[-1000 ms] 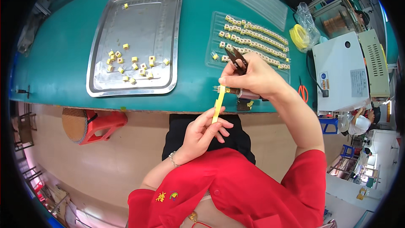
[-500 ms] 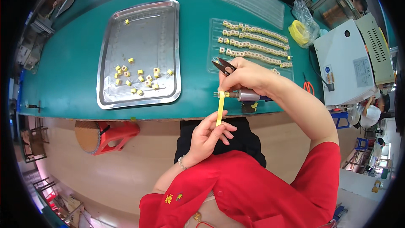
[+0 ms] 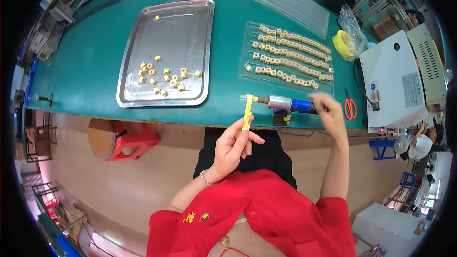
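My left hand [image 3: 231, 147] pinches the lower end of a yellow strip of tape [image 3: 247, 114]. The strip runs up to a small yellow part with metal pins [image 3: 249, 98], on the tip of a silver and blue spindle tool [image 3: 280, 102] lying at the table's front edge. At the tool's rear end, my right hand [image 3: 329, 116] is raised with its fingers curled. It is slightly blurred, and what it holds, if anything, is hidden; the black snips cannot be seen.
A metal tray [image 3: 124, 66] with loose yellow parts stands left. To the right, a clear plastic tray [image 3: 243, 62] holds rows of them; another clear tray [image 3: 290, 7] lies behind. Orange-handled scissors [image 3: 350, 108], a yellow tape roll [image 3: 342, 43] and a white machine [image 3: 390, 81] are farther right.
My right hand has moved right and down, away from the yellow part to the tool's rear. The black snips it held are out of sight. My left hand still holds the strip.
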### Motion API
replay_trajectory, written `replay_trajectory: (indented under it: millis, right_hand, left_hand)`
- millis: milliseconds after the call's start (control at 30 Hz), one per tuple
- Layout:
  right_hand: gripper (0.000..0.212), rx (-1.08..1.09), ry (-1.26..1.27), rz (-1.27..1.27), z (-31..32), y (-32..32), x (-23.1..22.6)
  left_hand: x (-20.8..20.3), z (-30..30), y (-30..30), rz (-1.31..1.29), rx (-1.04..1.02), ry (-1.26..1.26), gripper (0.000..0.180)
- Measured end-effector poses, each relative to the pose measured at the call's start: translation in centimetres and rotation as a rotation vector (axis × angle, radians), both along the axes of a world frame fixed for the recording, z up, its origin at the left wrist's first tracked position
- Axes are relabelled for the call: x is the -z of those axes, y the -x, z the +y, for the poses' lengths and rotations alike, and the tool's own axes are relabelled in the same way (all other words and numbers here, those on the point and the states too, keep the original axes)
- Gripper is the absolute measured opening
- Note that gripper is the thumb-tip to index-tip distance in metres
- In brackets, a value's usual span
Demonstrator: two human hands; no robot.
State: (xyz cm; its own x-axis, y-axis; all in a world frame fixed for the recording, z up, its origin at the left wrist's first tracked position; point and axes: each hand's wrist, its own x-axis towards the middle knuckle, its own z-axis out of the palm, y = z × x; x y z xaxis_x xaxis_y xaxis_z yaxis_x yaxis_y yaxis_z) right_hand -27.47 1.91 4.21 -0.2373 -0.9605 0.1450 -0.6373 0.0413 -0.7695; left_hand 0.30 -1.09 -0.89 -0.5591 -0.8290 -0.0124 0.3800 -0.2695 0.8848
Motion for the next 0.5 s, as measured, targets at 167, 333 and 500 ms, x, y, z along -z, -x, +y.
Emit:
replay_trajectory:
  millis: [167,333,500]
  right_hand:
    - [0.016,0.137,-0.050,-0.451,5.4,-2.7,1.0]
    - [0.016,0.094,0.105,-0.263,6.3,-3.6,-1.0]
    - [0.020,0.080,0.234,-0.367,6.3,-2.6,-1.3]
  left_hand:
    - [-0.1,0.1,0.7,-0.021,-0.062,0.043,0.040]
    - [0.9,0.3,1.9,-0.039,-0.213,0.134,0.043]
    - [0.8,0.5,1.8,-0.046,-0.196,0.100,0.044]
